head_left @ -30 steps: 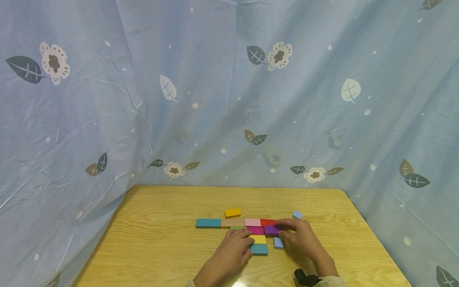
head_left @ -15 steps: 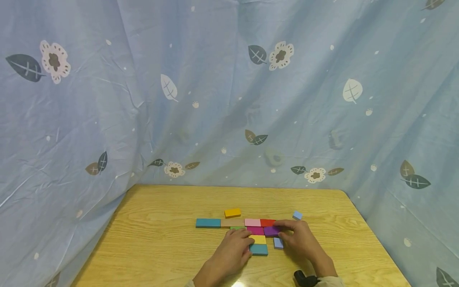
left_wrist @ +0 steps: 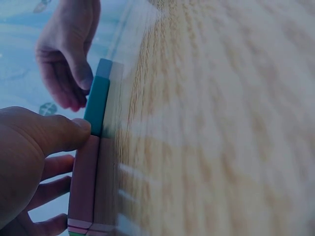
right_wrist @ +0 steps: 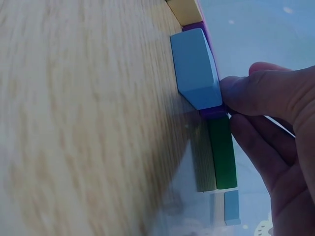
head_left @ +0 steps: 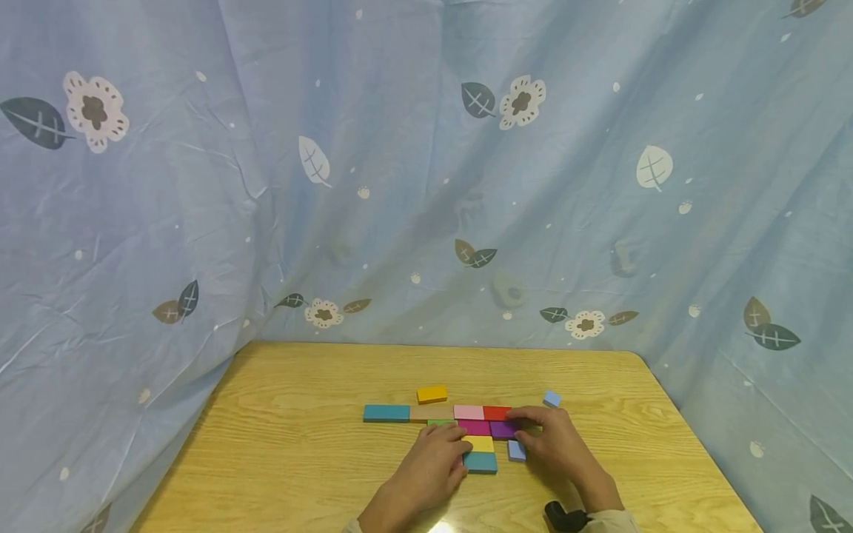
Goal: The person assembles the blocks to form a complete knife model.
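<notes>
Flat coloured blocks lie in close rows on the table. In the head view my left hand [head_left: 429, 463] rests over the left blocks, fingertips near the green block [head_left: 441, 423] and magenta block [head_left: 474, 428]. Its thumb touches where the pink block [left_wrist: 84, 182] meets the teal block [left_wrist: 97, 105] in the left wrist view. My right hand [head_left: 553, 444] pinches the purple block [head_left: 503, 429], index finger by the red block [head_left: 496, 413]. In the right wrist view its thumb is behind the light blue block [right_wrist: 197, 69]; a dark green block [right_wrist: 224, 155] lies beside its fingers.
An orange block [head_left: 432, 394] lies apart behind the rows. A small light blue block [head_left: 552, 399] sits beyond the right hand. The back row runs left to a blue block [head_left: 386, 414]. A patterned curtain [head_left: 400, 185] hangs behind the wooden table [head_left: 293, 466].
The right hand has shifted slightly left and the purple block with it has turned a little, lying closer to the magenta block. The left hand stays in place.
</notes>
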The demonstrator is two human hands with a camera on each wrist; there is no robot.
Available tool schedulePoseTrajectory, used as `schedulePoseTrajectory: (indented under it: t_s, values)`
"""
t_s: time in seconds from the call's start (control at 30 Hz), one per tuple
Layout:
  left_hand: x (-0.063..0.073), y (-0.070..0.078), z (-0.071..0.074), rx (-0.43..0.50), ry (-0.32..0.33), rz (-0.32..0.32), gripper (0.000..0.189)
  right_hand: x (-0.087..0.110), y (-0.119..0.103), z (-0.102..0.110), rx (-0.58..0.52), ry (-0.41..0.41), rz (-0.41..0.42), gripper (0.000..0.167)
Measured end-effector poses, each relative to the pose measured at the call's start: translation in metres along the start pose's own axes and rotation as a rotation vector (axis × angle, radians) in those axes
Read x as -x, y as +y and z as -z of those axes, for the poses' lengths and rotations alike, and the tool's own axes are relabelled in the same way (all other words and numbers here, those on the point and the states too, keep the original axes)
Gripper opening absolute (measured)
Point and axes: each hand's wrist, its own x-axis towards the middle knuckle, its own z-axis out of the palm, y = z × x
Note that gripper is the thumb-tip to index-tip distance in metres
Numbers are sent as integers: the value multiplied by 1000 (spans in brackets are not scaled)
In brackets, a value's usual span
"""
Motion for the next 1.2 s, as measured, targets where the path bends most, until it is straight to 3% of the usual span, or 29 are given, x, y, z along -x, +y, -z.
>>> schedulePoseTrajectory:
  t_s: [0.57, 0.8, 1.0, 1.2]
  values:
    - [0, 0, 1, -25, -30, 18, 28, -2, -1, -4, 26, 8, -34, 31]
    - [-1, 0, 2, -28, -26, 24, 28, -3, -1, 0, 23, 8, 8, 30]
    - [-1, 1, 2, -21, -24, 10, 29, -9, -6, 9, -92, 13, -13, 27]
    - [0, 0, 1, -9, -15, 14, 27, -32, -24, 16, -243, 58, 16, 30]
